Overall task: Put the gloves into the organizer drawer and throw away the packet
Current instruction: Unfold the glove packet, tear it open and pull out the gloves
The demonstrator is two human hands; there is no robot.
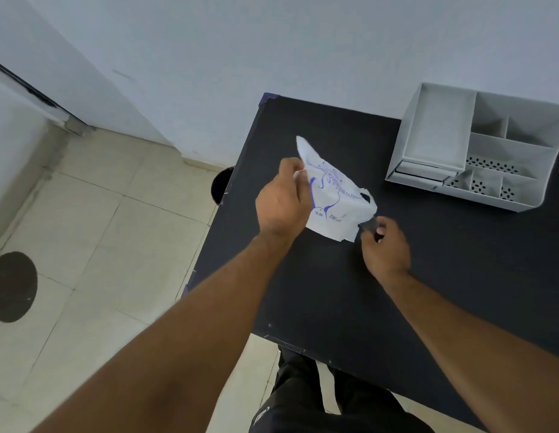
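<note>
Both hands are raised over the black table (428, 292), working on a white packet (334, 198) printed with blue lettering. The left hand (283, 203) pinches the packet's upper left edge between thumb and fingers and holds it up off the tabletop, so the packet hangs crumpled and tilted, its top corner pointing toward the wall. The right hand (385, 248) is at the packet's lower right corner, its fingers closed on a small piece of thin clear material (369, 225) that sticks out there; it looks like a glove coming out of the packet, but it is too blurred to be sure. The grey organizer (478, 148) stands at the far right of the table, against the wall, well apart from the hands, its open compartments bare. Its low drawers (422, 173) face the packet and look closed. A dark round bin (221, 184) shows on the tiled floor just beyond the table's left edge
</note>
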